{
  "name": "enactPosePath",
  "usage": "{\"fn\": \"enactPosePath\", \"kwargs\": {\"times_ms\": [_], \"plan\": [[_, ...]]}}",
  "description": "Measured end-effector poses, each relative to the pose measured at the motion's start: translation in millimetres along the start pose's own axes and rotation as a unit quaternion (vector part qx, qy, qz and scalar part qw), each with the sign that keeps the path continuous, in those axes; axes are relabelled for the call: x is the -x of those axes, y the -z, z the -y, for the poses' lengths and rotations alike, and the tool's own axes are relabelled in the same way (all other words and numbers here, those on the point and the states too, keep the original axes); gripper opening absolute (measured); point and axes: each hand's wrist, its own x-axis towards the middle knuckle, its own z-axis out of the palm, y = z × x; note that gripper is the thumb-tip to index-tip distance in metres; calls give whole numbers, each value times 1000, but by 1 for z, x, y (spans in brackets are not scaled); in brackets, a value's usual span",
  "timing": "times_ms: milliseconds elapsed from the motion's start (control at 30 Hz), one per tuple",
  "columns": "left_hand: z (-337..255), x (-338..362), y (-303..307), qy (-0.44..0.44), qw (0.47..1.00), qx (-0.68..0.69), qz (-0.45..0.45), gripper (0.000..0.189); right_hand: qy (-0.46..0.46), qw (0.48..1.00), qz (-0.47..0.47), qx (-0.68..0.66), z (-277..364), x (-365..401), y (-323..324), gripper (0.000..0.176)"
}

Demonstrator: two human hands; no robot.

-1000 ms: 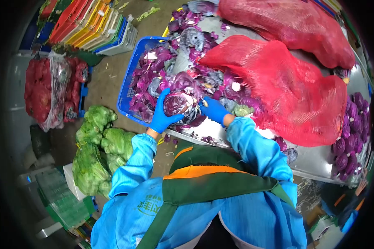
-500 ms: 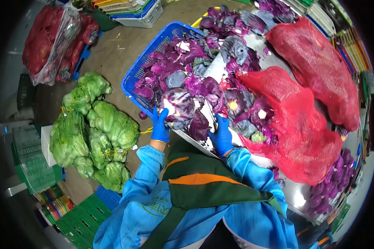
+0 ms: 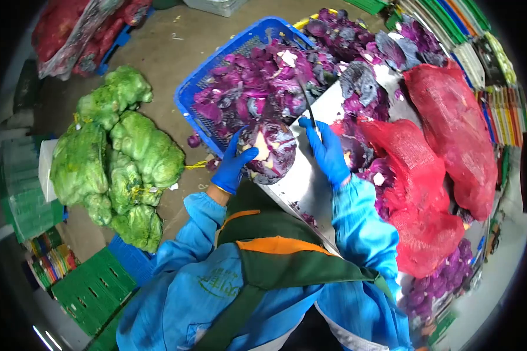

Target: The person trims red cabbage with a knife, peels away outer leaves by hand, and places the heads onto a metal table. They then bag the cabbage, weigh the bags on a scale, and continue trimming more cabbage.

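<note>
My left hand [image 3: 233,167], in a blue glove, grips the side of a red cabbage [image 3: 280,155] with its thumb over the front. The pale cut stem side of the cabbage faces up toward me. My right hand [image 3: 328,151], gloved in blue too, is closed around a knife [image 3: 307,102] whose dark blade points away from me. A gap separates the blade from the cabbage. Beyond both hands, a blue basket [image 3: 184,96] holds many loose purple leaves [image 3: 249,76]. Under my right hand lies the metal tabletop [image 3: 301,175].
Red mesh sacks [image 3: 451,140] lie along the right of the table, with more red cabbages [image 3: 433,286] near the lower right. Bagged green vegetables [image 3: 149,149] rest on the floor at left. Green crates [image 3: 93,284] stand at lower left, and wrapped red sacks [image 3: 70,35] at upper left.
My right hand has moved up and right from the loose leaves near the table edge, and the knife now shows in it. The cabbage has turned and shifted slightly right. My view has shifted.
</note>
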Motion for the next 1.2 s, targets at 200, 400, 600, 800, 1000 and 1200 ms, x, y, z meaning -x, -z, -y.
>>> {"fn": "enactPosePath", "kwargs": {"times_ms": [200, 400, 600, 800, 1000, 1200], "plan": [[10, -39, -50, 8, 950, -236, 205, 79, 126, 960, -4, 251, -24, 72, 31, 62], [9, -59, -71, 42, 932, -262, 247, 86, 125, 965, -8, 232, -48, 86, 38, 67], [26, -28, -75, 16, 970, -213, 116, 75, 117, 960, -106, 233, -57, 77, 8, 63], [33, -22, -73, 13, 976, -193, 103, 76, 60, 947, -307, 76, -147, 16, 40, 37], [35, -22, -75, -124, 957, -253, 60, 82, 132, 931, -189, 282, -52, 51, 73, 52], [41, -23, -77, -142, 952, -243, 120, 90, 174, 916, -4, 362, -38, 51, 64, 63]]}}
